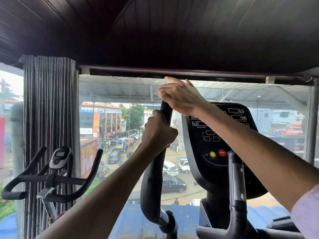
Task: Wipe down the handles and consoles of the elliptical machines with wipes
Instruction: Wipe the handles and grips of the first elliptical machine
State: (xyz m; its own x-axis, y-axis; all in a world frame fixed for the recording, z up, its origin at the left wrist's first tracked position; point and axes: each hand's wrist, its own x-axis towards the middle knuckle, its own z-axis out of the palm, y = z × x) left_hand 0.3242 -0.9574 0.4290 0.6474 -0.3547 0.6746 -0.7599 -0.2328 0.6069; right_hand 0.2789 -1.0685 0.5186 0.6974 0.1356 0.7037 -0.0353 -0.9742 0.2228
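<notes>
Both hands are on the left handle of the elliptical, one above the other.

The left hand [158,133] grips the black handle [151,178] with its fingers curled around the bar, near the centre of the view. The right hand [181,96] lies over the top end of this same handle, at 12 o'clock from the left hand and just above it; its fingers are mostly straight, and something pale shows at the fingertips, but I cannot tell if it is a wipe. The console [219,138] stands at 3 o'clock from the left hand, under the right forearm, with a yellow button [212,154] and a red stop button [222,152]. A second handle [237,183] rises at 5 o'clock. An exercise bike [51,176] stands at 8 o'clock, before a curtain [49,100].
</notes>
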